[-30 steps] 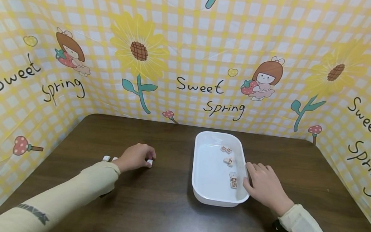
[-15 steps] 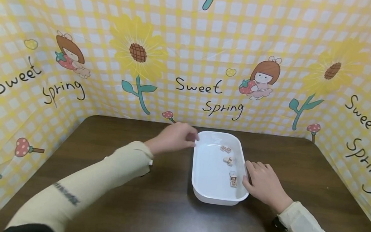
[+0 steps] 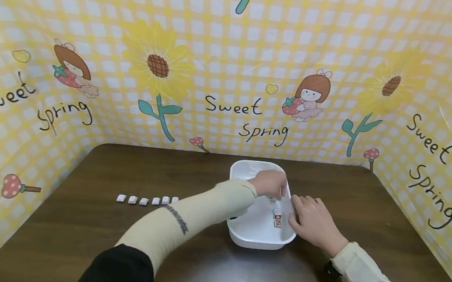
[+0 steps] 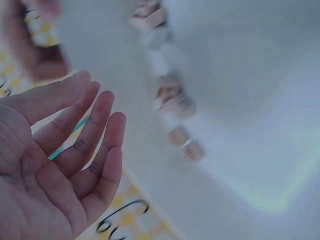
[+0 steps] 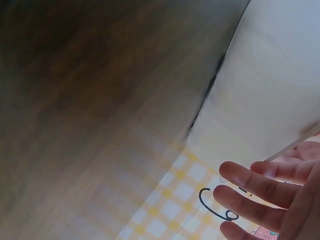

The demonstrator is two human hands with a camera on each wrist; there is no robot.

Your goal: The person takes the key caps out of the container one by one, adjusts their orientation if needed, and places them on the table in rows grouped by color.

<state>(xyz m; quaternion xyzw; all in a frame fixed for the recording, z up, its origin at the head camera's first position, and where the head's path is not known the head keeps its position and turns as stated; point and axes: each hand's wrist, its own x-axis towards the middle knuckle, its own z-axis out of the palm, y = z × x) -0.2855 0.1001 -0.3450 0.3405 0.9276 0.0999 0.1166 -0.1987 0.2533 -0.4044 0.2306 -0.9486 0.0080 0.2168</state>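
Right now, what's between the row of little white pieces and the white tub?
In the head view, the left arm's cream sleeve lies between the white pieces and the tub; whatever it covers on the table is hidden.

- You had one left hand (image 3: 271,183) and one right hand (image 3: 316,221).
- You had one white tray (image 3: 258,244), its pieces (image 3: 277,220) too blurred to count.
- You had six white blocks (image 3: 144,201) showing on one table (image 3: 201,266).
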